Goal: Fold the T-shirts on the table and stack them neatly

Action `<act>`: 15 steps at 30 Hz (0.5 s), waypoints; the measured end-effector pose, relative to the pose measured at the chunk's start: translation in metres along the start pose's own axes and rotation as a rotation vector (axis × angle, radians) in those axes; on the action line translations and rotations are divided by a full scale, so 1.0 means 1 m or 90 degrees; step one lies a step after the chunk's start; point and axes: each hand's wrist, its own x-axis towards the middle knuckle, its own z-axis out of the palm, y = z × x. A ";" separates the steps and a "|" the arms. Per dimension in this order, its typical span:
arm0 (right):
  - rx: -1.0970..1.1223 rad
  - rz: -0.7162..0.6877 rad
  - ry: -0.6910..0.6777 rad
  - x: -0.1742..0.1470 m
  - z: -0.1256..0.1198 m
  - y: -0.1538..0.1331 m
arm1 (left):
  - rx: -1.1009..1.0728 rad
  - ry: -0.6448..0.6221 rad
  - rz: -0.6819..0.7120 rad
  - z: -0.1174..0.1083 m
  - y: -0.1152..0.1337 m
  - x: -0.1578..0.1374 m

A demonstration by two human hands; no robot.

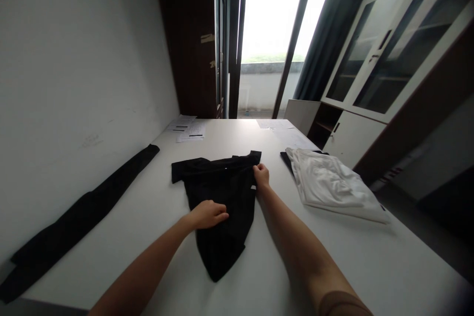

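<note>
A black short-sleeved shirt [222, 187] lies on the white table in front of me, its sides drawn in and its near end narrowing to a point. My right hand [261, 177] is closed on the shirt's right edge, just below the sleeve on that side. Over the middle of the shirt, my left hand [210, 213] has its fingers curled and thumb pressed in, pinching the black cloth. The exact fold between the left fingertips is hard to make out.
Long black folded trousers [92, 207] lie along the wall on the left. Folded white clothes [329, 182] are stacked at right, with black cloth beneath. Papers [190, 132] rest on the table's [229, 133] far left. A glass-door cabinet [385, 49] stands at right.
</note>
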 end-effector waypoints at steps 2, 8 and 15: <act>-0.027 -0.004 0.012 0.001 -0.001 0.002 | -0.001 -0.019 -0.054 -0.009 -0.013 -0.003; -0.101 -0.060 -0.009 -0.008 0.001 -0.003 | 0.132 0.011 -0.261 -0.025 -0.033 -0.008; -0.134 -0.081 -0.047 -0.015 0.000 -0.013 | 0.174 0.177 -0.004 0.005 0.019 -0.001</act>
